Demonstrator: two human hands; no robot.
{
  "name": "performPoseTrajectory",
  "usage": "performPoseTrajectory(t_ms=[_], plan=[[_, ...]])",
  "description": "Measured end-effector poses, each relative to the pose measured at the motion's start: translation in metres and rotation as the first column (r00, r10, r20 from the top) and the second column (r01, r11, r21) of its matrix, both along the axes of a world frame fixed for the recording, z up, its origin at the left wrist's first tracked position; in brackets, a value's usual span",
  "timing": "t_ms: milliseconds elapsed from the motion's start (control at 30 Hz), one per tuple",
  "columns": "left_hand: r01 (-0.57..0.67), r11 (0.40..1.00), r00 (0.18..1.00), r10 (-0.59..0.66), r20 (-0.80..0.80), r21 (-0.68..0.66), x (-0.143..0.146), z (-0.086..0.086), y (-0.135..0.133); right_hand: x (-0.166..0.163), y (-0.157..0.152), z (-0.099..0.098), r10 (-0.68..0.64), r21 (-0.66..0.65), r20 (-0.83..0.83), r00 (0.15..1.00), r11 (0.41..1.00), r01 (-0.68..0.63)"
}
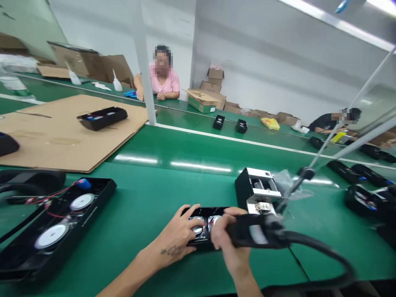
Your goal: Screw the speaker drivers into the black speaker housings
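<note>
A black speaker housing lies on the green bench in front of me, with round silver speaker drivers set in it. My left hand grips the housing from its left side, fingers over the far edge and onto a driver, thumb at the near edge. Wrapped in my right hand is a black electric screwdriver, held nearly level over the right part of the housing. Its thick cable curves away to the right. The screwdriver's tip is hidden behind my fingers.
A screw feeder stands just beyond the screwdriver, beside a slanting metal rod. An opened speaker housing with wires lies left. Cardboard bears another housing. Black units are at right. Two people sit across the bench.
</note>
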State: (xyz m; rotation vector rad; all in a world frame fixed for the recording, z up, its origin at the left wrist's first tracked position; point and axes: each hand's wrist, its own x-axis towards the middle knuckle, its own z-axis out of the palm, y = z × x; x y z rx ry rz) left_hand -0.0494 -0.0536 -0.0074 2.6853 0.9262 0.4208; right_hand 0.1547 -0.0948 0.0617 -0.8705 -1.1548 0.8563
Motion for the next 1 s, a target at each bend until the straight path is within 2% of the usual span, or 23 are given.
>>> performPoseTrajectory(t_ms=[67,133,200,267,367,467,500,567,633,700,733,800,833,900,933,1000], plan=[[0.015,1.0,1.0,-0.015,-0.004,-0.003,-0.009,0.001,0.0,0.033,0.004,0.012,-0.139,0.043,-0.133,0.981,0.988,0.146],[0.004,1.0,1.0,-0.004,0.01,0.005,-0.015,0.001,-0.002,0.073,0.013,0.014,-0.351,0.026,-0.194,0.916,0.932,0.362],[-0.023,1.0,0.999,0.023,0.029,0.019,-0.016,0.002,-0.005,0.111,0.026,0.004,-0.52,-0.037,-0.104,0.848,0.854,0.52],[-0.04,0.998,0.998,0.037,0.056,0.042,-0.015,0.007,-0.009,0.136,0.039,-0.014,-0.578,-0.081,-0.022,0.816,0.815,0.574],[-0.061,0.992,0.988,0.044,0.149,0.108,-0.016,0.021,-0.015,0.149,0.052,-0.036,-0.569,-0.107,-0.002,0.823,0.818,0.565],[-0.145,0.977,0.933,0.083,0.351,0.156,-0.022,0.035,-0.029,0.142,0.048,-0.034,-0.532,-0.115,-0.056,0.845,0.844,0.524],[-0.175,0.976,0.902,0.104,0.419,0.134,-0.023,0.038,-0.036,0.138,0.043,-0.028,-0.512,-0.119,-0.084,0.855,0.857,0.501],[-0.196,0.981,0.849,0.168,0.502,0.003,-0.024,0.036,-0.056,0.13,0.028,-0.012,-0.451,-0.144,-0.158,0.878,0.89,0.432],[-0.2,0.958,0.817,0.278,0.505,-0.204,-0.018,0.021,-0.079,0.12,0.008,0.004,-0.366,-0.174,-0.249,0.897,0.928,0.33],[-0.199,0.867,0.784,0.421,0.456,-0.457,-0.005,-0.005,-0.1,0.106,-0.013,0.015,-0.267,-0.185,-0.346,0.9,0.959,0.213],[-0.17,0.787,0.763,0.486,0.426,-0.594,0.003,-0.019,-0.108,0.097,-0.023,0.017,-0.221,-0.181,-0.39,0.894,0.97,0.161],[-0.005,0.575,0.711,0.577,0.402,-0.818,0.021,-0.042,-0.117,0.078,-0.038,0.017,-0.136,-0.154,-0.473,0.871,0.986,0.071],[0.092,0.466,0.68,0.616,0.398,-0.88,0.029,-0.05,-0.118,0.069,-0.043,0.016,-0.1,-0.14,-0.509,0.855,0.99,0.032],[0.23,0.294,0.619,0.692,0.372,-0.928,0.042,-0.052,-0.116,0.054,-0.049,0.012,-0.047,-0.107,-0.565,0.824,0.994,-0.017],[0.263,0.239,0.592,0.725,0.352,-0.935,0.046,-0.049,-0.114,0.049,-0.05,0.012,-0.035,-0.104,-0.583,0.812,0.994,-0.032],[0.296,0.185,0.545,0.773,0.325,-0.937,0.049,-0.036,-0.108,0.043,-0.052,0.013,-0.043,-0.127,-0.605,0.795,0.991,-0.044]])
